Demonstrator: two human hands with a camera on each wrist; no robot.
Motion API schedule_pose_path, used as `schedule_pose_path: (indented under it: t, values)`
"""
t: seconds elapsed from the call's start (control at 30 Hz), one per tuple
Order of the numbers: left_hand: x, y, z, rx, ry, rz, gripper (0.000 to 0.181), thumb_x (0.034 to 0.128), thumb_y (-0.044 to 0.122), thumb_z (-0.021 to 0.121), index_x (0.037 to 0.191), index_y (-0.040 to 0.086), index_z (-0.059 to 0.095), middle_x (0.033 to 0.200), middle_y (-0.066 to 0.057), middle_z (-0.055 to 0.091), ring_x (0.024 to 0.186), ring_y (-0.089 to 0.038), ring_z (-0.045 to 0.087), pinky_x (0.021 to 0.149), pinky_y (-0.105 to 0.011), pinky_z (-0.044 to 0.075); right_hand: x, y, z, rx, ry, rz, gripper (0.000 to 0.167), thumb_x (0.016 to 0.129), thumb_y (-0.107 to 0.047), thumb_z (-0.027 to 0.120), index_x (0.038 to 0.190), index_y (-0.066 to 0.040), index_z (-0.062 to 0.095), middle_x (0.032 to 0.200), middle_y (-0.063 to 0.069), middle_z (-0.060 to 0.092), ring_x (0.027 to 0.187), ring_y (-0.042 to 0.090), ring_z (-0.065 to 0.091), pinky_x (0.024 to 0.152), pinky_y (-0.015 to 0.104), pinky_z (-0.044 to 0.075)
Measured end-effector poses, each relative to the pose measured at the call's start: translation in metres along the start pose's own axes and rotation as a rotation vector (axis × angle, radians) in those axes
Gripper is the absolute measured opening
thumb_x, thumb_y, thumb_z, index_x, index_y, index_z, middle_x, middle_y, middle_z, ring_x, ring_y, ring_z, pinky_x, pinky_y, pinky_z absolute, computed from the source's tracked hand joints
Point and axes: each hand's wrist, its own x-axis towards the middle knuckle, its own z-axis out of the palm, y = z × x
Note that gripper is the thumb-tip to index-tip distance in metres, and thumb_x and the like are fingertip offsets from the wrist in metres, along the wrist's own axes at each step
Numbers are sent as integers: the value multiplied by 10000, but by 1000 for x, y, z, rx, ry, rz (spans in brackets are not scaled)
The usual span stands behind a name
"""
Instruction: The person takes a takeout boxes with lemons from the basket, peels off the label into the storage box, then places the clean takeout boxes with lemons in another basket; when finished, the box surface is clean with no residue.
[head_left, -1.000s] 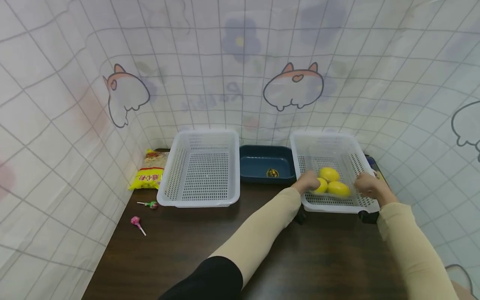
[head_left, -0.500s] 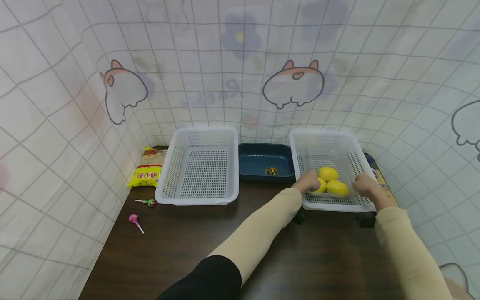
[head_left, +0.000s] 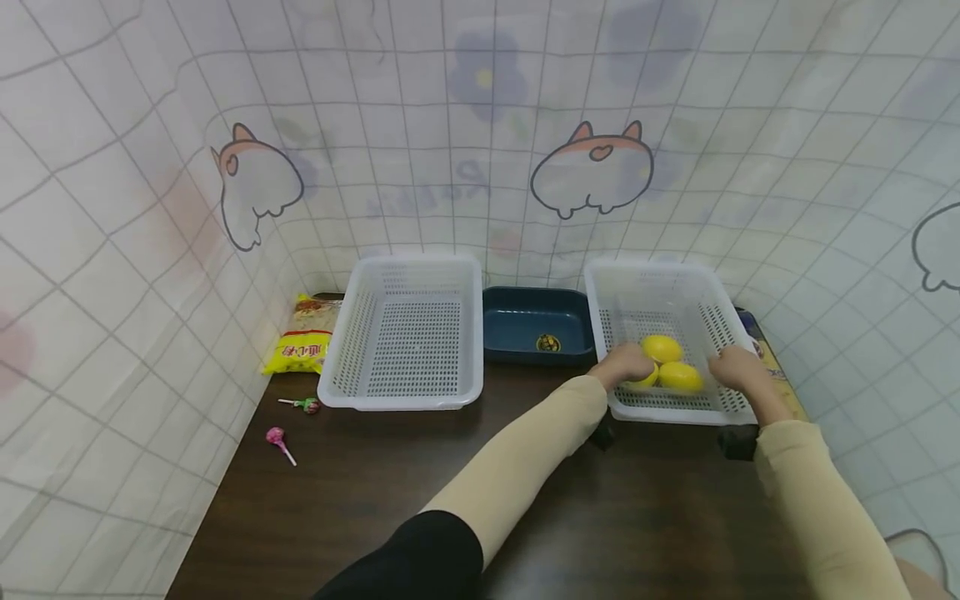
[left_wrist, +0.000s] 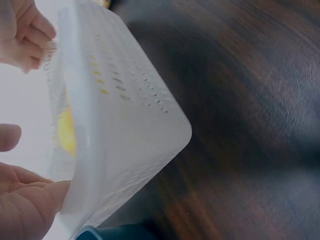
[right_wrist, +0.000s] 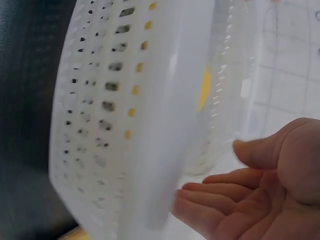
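Several yellow lemons (head_left: 681,377) lie in a clear, thin-walled plastic container inside the right white basket (head_left: 675,414). One lemon is partly hidden behind my left hand (head_left: 626,364). That hand is over the basket's left side; in the left wrist view its fingertips meet the rim area and the thumb stands apart. My right hand (head_left: 738,369) is over the basket's right side. In the right wrist view its palm and fingers (right_wrist: 205,210) show, fingertips by the rim, thumb spread from them. Neither hand visibly grips anything.
A teal dish (head_left: 517,354) with a small gold-and-black round item (head_left: 548,342) stands between the right basket and another white basket (head_left: 405,402). At left are a yellow food packet (head_left: 300,346), a green lollipop (head_left: 309,405) and a pink lollipop (head_left: 276,437).
My left hand has edged slightly right toward the lemons. The right hand stays at the basket's right side with little shift. The head view has swayed a little.
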Motion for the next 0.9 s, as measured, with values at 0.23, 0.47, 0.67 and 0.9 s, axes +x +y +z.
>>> schedule_pose_path:
  t: [0.23, 0.47, 0.67, 0.9]
  values:
    - [-16, 3, -19, 203, -16, 187, 396, 1058, 373, 398, 934, 107, 665, 833, -5, 635, 651, -94, 528, 666, -199, 457, -21, -29, -10, -7, 185, -12, 767, 1054, -444, 303, 1439, 218, 262, 1427, 461, 349, 1265, 619, 421, 988, 669, 443]
    - [-32, -3, -31, 343, 56, 246, 550, 1067, 448, 340, 1543, 173, 353, 1633, 24, 327, 1519, -142, 320, 1215, -297, 323, -50, -54, -9, 17, 233, -80, 870, 1041, -556, 251, 1497, 177, 146, 1476, 462, 264, 1293, 654, 360, 997, 716, 392]
    - [-49, -19, -35, 484, 226, 248, 548, 1044, 527, 358, 1541, 296, 342, 1626, 64, 339, 1502, -160, 358, 1206, -419, 348, -74, -67, 2, 5, 307, -175, 806, 1055, -486, 328, 1504, 163, 163, 1415, 470, 356, 1131, 621, 537, 881, 681, 480]
    - [-70, -50, -42, 594, 398, 244, 595, 1018, 618, 313, 1554, 360, 288, 1647, 48, 301, 1541, -213, 286, 1224, -524, 283, -94, -91, 25, -4, 424, -293, 701, 1040, -393, 465, 1505, 101, 286, 1471, 386, 395, 1228, 589, 490, 968, 691, 426]
